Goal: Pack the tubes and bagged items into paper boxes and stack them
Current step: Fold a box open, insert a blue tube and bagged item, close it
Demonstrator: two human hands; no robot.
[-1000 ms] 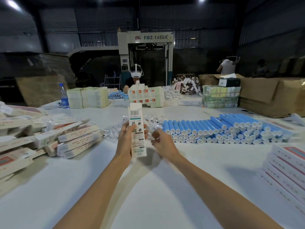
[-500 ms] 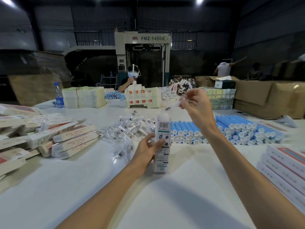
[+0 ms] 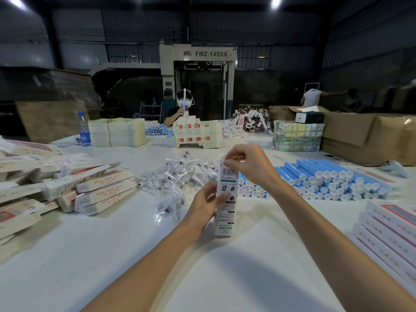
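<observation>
Paper box (image 3: 226,199) is held upright on the table (image 3: 112,255), gripped mid-height by the left hand (image 3: 206,206), its top pinched by the right hand (image 3: 245,165). Left of it, closed boxes (image 3: 94,188) are heaped, unstacked. Bagged items (image 3: 180,176) behind it and blue tubes (image 3: 315,181) to its right are judged mostly unpacked.

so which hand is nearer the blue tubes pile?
Right. The right hand pinches the top of the paper box, just left of the blue tubes; the left hand grips that box lower down, on the side away from them.
</observation>
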